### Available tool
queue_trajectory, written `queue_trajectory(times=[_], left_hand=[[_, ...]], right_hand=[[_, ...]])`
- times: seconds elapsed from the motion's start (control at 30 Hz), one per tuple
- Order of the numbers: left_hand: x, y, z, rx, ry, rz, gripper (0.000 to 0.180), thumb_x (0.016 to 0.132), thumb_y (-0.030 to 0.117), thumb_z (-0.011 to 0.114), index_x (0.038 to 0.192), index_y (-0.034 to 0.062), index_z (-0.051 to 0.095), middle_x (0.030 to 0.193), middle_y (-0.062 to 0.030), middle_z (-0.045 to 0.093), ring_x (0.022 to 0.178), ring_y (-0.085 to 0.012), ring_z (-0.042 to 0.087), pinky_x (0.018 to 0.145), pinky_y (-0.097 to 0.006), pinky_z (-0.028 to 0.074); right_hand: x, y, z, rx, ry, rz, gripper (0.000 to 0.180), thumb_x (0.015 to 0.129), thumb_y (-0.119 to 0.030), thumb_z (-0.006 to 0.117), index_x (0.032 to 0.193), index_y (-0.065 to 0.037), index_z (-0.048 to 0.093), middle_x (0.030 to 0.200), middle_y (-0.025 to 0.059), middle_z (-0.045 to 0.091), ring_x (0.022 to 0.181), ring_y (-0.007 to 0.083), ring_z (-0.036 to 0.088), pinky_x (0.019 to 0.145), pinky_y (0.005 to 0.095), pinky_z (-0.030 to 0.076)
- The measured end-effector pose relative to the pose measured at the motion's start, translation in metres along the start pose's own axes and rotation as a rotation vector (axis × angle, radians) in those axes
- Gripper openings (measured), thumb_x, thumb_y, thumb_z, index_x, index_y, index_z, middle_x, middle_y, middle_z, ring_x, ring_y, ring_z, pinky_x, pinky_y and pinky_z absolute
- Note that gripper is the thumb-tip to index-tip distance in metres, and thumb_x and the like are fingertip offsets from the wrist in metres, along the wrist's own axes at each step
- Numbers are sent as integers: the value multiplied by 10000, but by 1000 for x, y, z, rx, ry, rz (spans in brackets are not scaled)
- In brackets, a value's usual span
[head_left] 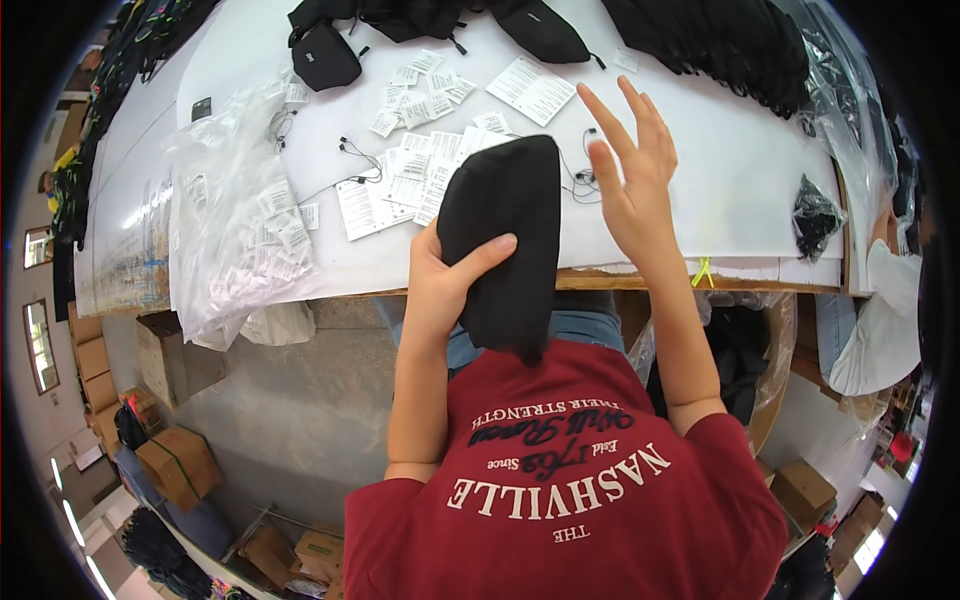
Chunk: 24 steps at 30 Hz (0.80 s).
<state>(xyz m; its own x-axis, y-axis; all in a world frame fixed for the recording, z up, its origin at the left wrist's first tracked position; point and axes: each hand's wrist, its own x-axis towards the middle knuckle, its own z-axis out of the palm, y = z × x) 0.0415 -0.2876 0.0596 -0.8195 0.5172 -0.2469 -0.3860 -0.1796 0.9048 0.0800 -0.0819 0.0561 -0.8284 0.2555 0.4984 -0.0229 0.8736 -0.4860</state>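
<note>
Upright in front of my body is a long black fabric pouch [512, 195], rounded at its top and narrowing at the bottom. My left hand [447, 275] grips its left side, the thumb lying across the front and the other fingers hidden behind. To the right of the pouch, my right hand [640, 175] is raised over the table edge with its fingers spread and nothing in it. Printed white cards [425, 160] lie partly behind the pouch. Thin black cords [364, 160] rest beside them, and more small white tags [425, 98] are scattered farther back.
A clear plastic bag of tags [235, 210] hangs over the front edge of the white table [700, 225] on the left. Black pouches [325, 58] and a large black pile [710, 45] lie along the far side. Cardboard boxes [178, 465] stand on the floor.
</note>
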Motion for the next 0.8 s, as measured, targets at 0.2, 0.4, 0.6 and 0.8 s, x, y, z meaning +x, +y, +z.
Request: queue_trajectory(times=[0.2,0.4,0.6,0.8], left_hand=[[1,-8,-6,-25,-4,-32,360,777,28,720,1104,-54,593,977,-105,671,839,-149,647,748,-271,536],[-1,-11,-5,4,-47,-74,378,775,23,721,1119,-51,584,978,-102,672,863,-144,643,759,-271,534],[1,-10,-3,2,-47,-50,357,779,20,719,1106,-40,588,970,-89,673,854,-138,643,748,-265,530],[-2,-14,-6,14,-56,-53,354,780,14,716,1107,-35,590,968,-84,673,855,-135,641,750,-263,529]], right_hand=[[-22,-37,-4,38,-220,-184,337,930,-463,467,1188,-346,649,1447,21,411,1361,285,276,1113,461,38],[-15,-15,2,174,41,88,339,934,-439,465,1177,-310,662,1440,52,412,1341,289,288,1099,453,92],[-18,-18,1,68,-45,-22,336,951,-419,448,1121,-270,696,1411,71,433,1312,308,302,1075,434,138],[-20,-27,-7,163,-69,-180,310,937,-404,473,1042,-258,726,1386,71,460,1298,302,316,1067,421,156]])
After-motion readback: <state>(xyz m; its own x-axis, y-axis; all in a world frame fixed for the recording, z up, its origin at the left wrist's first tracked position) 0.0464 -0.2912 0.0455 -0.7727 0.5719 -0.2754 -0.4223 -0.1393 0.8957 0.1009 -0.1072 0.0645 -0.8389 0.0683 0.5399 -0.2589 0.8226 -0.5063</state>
